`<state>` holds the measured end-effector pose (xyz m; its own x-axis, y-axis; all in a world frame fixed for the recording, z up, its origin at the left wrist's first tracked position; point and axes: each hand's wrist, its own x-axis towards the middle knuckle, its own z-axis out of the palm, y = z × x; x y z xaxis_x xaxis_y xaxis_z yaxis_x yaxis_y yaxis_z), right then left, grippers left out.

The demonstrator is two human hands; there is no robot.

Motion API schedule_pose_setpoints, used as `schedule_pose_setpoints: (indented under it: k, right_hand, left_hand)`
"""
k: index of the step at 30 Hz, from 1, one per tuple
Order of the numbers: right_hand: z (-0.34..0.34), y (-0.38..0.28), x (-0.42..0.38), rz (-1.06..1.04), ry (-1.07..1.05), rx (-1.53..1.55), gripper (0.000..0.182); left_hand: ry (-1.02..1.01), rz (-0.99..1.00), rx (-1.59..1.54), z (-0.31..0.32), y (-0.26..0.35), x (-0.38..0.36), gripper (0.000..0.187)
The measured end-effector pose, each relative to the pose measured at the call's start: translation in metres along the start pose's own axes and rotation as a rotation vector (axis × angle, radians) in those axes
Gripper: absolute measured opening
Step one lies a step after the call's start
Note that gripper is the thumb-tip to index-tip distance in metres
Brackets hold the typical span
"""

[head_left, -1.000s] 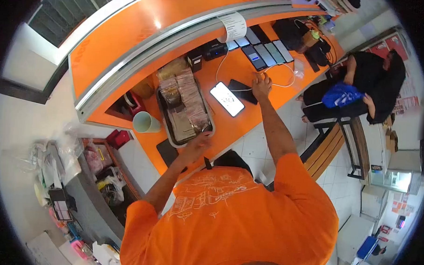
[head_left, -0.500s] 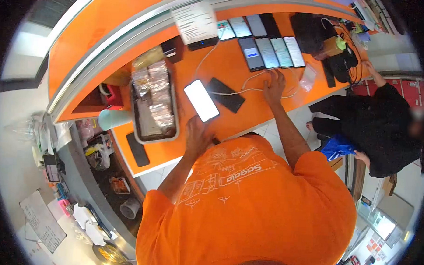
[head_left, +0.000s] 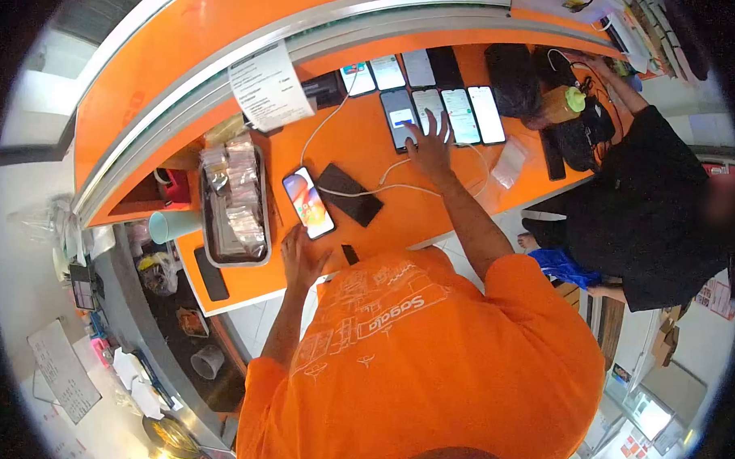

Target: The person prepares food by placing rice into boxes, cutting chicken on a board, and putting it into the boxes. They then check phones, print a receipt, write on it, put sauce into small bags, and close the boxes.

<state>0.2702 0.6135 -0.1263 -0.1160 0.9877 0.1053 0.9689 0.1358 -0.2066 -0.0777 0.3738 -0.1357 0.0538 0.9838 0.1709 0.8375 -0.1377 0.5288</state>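
Note:
My left hand (head_left: 300, 259) is open at the lower end of a smartphone (head_left: 308, 201) whose screen shows a colourful home page; the fingertips are right at its edge. My right hand (head_left: 431, 155) reaches over the row of lit phones with fingers spread, the fingertips overlapping a phone with a blue button (head_left: 401, 121) and the grey-screened phone (head_left: 427, 104) beside it. To the right lie a phone with a list on screen (head_left: 460, 115) and a white-screened phone (head_left: 486, 115). A dark phone (head_left: 348, 193) rests face-dark beside the colourful one, crossed by a white cable (head_left: 385, 187).
A tray (head_left: 264, 226) of small plastic packets stands on the orange counter (head_left: 400, 218), near a pale green cup (head_left: 173, 225) and a black phone (head_left: 211, 274). A printed sheet (head_left: 271, 84) hangs above. A person in black (head_left: 643, 207) is at the right, by tangled cables (head_left: 603, 100).
The left phone's screen went from plain white to a colourful home page. My right hand moved from the counter below the phone row onto it; my left fingers spread. The camera view shifted.

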Motion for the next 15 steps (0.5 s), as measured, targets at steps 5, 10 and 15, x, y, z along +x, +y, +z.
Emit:
schedule_pose_setpoints:
  k: [5,10,15]
  right_hand:
    - [-0.003,0.005,0.002,-0.100,0.083,-0.010,0.046]
    - [-0.021,0.071,-0.020,0.179,0.270,-0.048,0.039]
    - [-0.028,0.126,-0.059,0.234,0.325,-0.064,0.032]
  left_hand:
    - [0.112,-0.318,0.117,0.004,0.060,0.034,0.098]
    - [0.183,-0.536,-0.026,0.021,0.075,0.053,0.107]
    - [0.233,-0.468,-0.073,0.030,0.044,0.027,0.108]
